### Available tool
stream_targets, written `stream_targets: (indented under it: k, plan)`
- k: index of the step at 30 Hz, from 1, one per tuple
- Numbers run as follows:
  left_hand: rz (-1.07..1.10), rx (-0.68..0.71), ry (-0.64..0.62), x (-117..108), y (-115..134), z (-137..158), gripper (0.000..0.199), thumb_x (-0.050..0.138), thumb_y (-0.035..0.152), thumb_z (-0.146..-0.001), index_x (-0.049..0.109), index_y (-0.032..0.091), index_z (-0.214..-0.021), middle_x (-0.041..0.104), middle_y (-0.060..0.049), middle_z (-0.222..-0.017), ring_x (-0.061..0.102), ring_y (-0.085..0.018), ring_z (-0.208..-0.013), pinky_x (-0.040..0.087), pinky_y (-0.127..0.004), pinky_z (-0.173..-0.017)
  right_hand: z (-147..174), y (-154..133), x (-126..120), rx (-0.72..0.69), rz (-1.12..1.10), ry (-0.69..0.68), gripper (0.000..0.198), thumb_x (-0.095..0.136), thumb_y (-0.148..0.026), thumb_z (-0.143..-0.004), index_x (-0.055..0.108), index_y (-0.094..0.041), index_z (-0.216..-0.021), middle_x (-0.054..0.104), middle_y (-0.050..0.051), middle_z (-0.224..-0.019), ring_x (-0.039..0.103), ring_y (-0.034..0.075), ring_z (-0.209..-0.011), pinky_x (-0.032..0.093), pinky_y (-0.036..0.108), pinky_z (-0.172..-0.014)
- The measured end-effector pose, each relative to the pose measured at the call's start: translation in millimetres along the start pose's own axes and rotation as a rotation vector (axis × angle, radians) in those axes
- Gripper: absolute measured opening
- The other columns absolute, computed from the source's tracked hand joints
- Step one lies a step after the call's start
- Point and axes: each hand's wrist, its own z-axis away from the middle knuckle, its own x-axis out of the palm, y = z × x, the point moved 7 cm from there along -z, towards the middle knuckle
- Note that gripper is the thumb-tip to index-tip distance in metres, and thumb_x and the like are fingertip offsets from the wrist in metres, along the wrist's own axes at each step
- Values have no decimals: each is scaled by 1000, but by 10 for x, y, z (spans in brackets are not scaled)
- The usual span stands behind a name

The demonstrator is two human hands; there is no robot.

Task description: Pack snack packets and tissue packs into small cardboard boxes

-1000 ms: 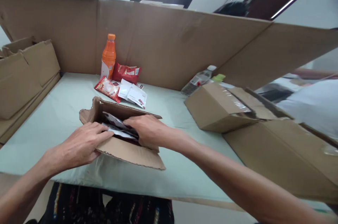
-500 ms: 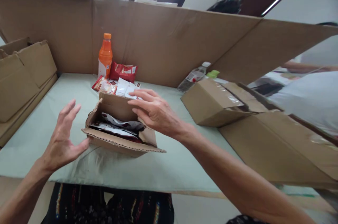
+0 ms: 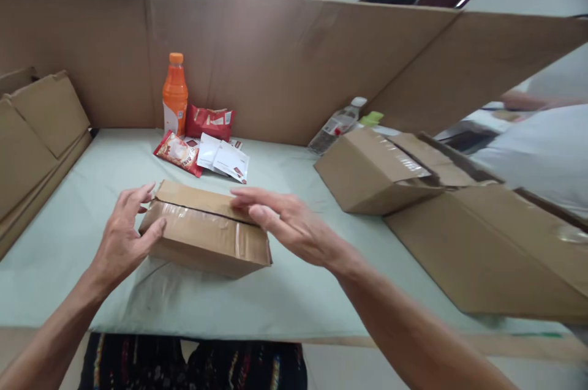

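Note:
A small brown cardboard box [image 3: 206,237] sits in front of me on the cloth, its top flaps folded down so its contents are hidden. Strips of clear tape shine on the front flap. My left hand [image 3: 126,231] is at the box's left end, open, thumb near the front flap and fingers towards the back corner. Over the right end of the rear flap, my right hand [image 3: 289,221] lies open, fingers stretched to the left. Behind the box are two white sachets [image 3: 229,160], a red-and-white snack packet [image 3: 177,152] and a red packet [image 3: 210,123].
An orange drink bottle [image 3: 175,96] stands against the cardboard partition [image 3: 275,59]. On the right, a clear bottle [image 3: 337,125] leans behind a carton [image 3: 367,176], beside a larger box [image 3: 482,249]. Folded cardboard [image 3: 41,133] stands left. Another person's arm [image 3: 537,101] shows far right.
The box's front and rear flaps have folded down over the packets inside. My left hand has come in to the box's left end, and my right hand has moved slightly right and lower.

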Motion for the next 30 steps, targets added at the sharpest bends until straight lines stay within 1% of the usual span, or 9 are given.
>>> stream_targets:
  k: [4, 6, 8, 14, 19, 21, 24, 27, 30]
  plan:
    - [-24, 25, -51, 156, -30, -17, 34, 53, 29, -101, 70, 20, -129, 56, -14, -141, 60, -28, -133, 57, -47, -110, 323, -18, 294, -200, 215, -124, 68, 52, -65, -101, 55, -22, -154, 59, 17, -155, 54, 35, -143, 41, 59, -119]
    - [4, 28, -115, 210, -59, -5, 31, 49, 29, -104, 74, 21, -120, 58, -12, -141, 63, -27, -131, 57, -44, -109, 427, 47, 432, -230, 335, -142, 81, 63, -68, -94, 49, -23, -159, 48, 19, -163, 43, 39, -152, 28, 68, -124]
    - [29, 18, -149, 206, -98, 25, 31, 48, 34, -106, 73, 22, -122, 58, -12, -145, 62, -27, -133, 57, -45, -110, 453, 118, 508, -211, 391, -156, 82, 70, -63, -91, 47, -26, -161, 41, 17, -168, 35, 40, -156, 23, 72, -124]
    - [-10, 68, -221, 99, -152, 194, 45, 56, 45, -104, 55, 38, -148, 40, -3, -169, 49, -37, -148, 56, -52, -112, 277, 117, 469, -229, 285, -183, 64, 68, -40, -99, 51, -22, -157, 40, 13, -170, 24, 29, -162, 35, 52, -127]
    - [-69, 92, -226, 210, -85, 159, 49, 57, 42, -103, 50, 44, -151, 36, 0, -171, 49, -39, -148, 61, -54, -105, 402, 134, 292, -251, 302, -119, 56, 62, -32, -102, 52, -15, -155, 42, 17, -168, 25, 30, -162, 37, 54, -126]
    - [-42, 169, -250, 396, 95, 88, 49, 58, 40, -103, 50, 43, -151, 39, -3, -169, 52, -38, -146, 59, -56, -108, 612, 188, 177, -201, 321, -91, 56, 63, -29, -101, 52, -15, -155, 42, 18, -167, 25, 29, -162, 39, 54, -125]
    - [70, 227, -333, 860, 409, -59, 52, 57, 36, -104, 46, 39, -154, 40, -8, -169, 49, -38, -149, 52, -58, -115, 1074, 321, -62, -65, 375, -22, 54, 60, -24, -102, 53, -18, -155, 43, 15, -168, 29, 28, -161, 41, 52, -124]
    - [240, 225, -472, 1466, 726, -155, 76, 61, 36, -101, 24, 33, -167, 24, -15, -175, 31, -41, -159, 45, -62, -120, 1625, 490, -349, 110, 464, 97, 53, 52, -19, -103, 52, -23, -156, 46, 11, -167, 33, 27, -159, 45, 52, -123]
    - [401, 200, -655, 2009, 1029, -84, 94, 66, 35, -97, 6, 33, -170, 1, -17, -179, 25, -43, -161, 55, -58, -110, 2160, 679, -611, 296, 585, 220, 52, 48, -21, -105, 53, -27, -156, 52, 8, -162, 41, 28, -155, 47, 54, -121]
